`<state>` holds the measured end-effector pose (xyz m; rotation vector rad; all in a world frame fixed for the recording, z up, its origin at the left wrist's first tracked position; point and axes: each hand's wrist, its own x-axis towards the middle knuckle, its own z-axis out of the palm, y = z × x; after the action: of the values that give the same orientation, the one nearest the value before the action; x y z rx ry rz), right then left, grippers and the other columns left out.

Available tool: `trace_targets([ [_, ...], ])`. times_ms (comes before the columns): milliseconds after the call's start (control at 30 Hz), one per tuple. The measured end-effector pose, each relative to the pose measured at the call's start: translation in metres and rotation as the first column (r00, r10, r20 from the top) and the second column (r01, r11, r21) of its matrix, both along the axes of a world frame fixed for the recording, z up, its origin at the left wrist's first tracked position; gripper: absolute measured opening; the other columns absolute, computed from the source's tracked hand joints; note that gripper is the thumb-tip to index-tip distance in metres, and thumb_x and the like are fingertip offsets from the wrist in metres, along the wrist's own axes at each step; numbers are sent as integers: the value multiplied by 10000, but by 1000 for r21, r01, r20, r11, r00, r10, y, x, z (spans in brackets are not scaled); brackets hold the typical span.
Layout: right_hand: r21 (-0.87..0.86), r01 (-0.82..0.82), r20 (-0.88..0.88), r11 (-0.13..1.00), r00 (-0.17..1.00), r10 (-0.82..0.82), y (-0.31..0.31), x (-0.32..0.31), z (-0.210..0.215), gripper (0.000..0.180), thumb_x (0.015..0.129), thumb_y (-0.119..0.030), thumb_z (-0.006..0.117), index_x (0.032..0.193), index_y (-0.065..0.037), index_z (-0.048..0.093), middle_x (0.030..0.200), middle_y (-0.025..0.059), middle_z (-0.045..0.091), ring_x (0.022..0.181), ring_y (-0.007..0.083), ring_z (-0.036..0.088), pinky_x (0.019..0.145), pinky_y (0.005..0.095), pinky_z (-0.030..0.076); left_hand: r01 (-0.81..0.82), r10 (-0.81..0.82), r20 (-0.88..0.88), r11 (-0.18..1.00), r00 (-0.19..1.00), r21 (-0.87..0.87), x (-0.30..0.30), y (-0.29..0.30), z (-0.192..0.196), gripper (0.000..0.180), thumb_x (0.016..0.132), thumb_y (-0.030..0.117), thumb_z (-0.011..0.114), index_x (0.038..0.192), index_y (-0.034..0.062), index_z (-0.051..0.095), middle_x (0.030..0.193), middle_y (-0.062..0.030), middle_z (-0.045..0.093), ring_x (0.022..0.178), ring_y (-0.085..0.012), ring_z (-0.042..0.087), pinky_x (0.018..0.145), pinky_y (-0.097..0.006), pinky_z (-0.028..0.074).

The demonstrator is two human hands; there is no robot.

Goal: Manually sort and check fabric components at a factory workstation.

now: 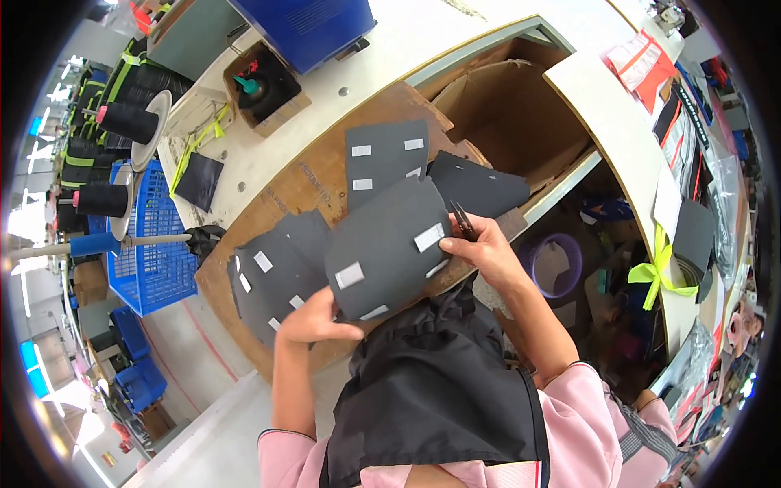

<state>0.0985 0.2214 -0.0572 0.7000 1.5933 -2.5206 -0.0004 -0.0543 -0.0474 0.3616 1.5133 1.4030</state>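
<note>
My left hand grips the lower left edge of a dark grey fabric panel that carries several small white patches. My right hand holds the same panel at its right edge, thumb by a white patch, and also keeps small dark snips between its fingers. The panel is lifted above a brown board. A stack of similar dark panels lies under it to the left, another panel lies behind, and a plain one to the right.
An open cardboard box sits behind the board. A small box with a green-topped thread cone stands at the back left, near a blue crate and black thread spools. A purple basket sits below right. A black apron covers my lap.
</note>
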Motion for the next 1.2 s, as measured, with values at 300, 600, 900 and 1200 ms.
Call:
trace_targets([
  [300, 104, -410, -128, 906, 898, 421, -3, -23, 36, 219, 814, 5, 589, 1031, 27, 582, 991, 37, 628, 908, 85, 550, 836, 266, 441, 45, -1, -298, 989, 955, 142, -20, 75, 29, 830, 792, 461, 658, 1391, 26, 284, 1332, -110, 418, 1223, -204, 405, 1031, -348, 295],
  [600, 776, 337, -416, 534, 909, 30, -34, -3, 42, 338, 703, -28, 695, 1010, -28, 554, 848, 98, 532, 654, 231, 565, 619, 313, 482, -337, 325, 244, 941, 913, 6, 2, 87, 42, 378, 888, 309, 581, 1109, 7, 522, 984, -49, 585, 889, -115, 557, 769, -266, 452],
  [900, 837, 319, -415, 444, 900, 136, -42, 7, 40, 333, 648, -22, 727, 960, -49, 613, 790, 76, 550, 572, 217, 540, 506, 305, 438, -414, 384, 281, 909, 880, 53, 16, 90, 44, 309, 909, 329, 547, 1025, 43, 535, 957, -30, 571, 878, -95, 535, 768, -250, 436],
  [1200, 866, 365, -441, 342, 879, 180, -40, 14, 40, 313, 625, -25, 729, 922, -50, 635, 729, 60, 541, 563, 213, 535, 514, 309, 437, -449, 425, 271, 893, 864, 31, 19, 90, 45, 310, 917, 335, 533, 1029, 46, 528, 950, -25, 565, 878, -89, 523, 785, -252, 428],
])
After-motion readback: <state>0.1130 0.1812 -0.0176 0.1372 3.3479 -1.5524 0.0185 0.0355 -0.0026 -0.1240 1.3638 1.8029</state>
